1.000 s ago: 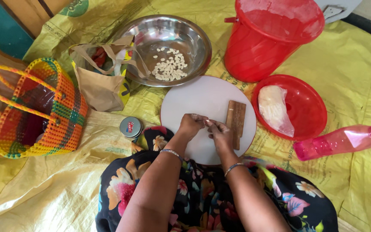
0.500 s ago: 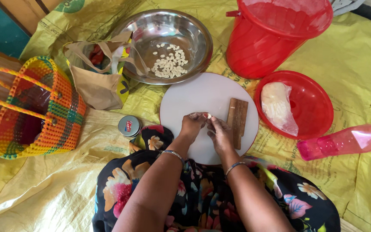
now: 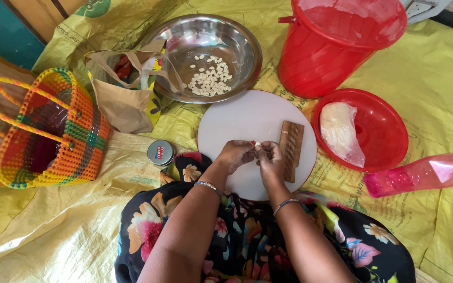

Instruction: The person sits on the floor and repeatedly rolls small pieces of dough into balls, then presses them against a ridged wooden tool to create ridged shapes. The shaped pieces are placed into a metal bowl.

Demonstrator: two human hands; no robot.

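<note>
Both hands met over the round white board [image 3: 247, 120]. The left hand [image 3: 237, 155] and right hand [image 3: 271, 156] pinched one small pale dough piece [image 3: 257, 143] between their fingertips, seemingly shaping it. The next move likely called for the ridged wooden paddle [image 3: 291, 150] just beside the right hand.

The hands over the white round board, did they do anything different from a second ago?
Hardly. Both hands, left hand and right hand, stay together above the white board, pinching a small pale piece. The ridged wooden block, steel bowl and red lid have not moved.
</note>
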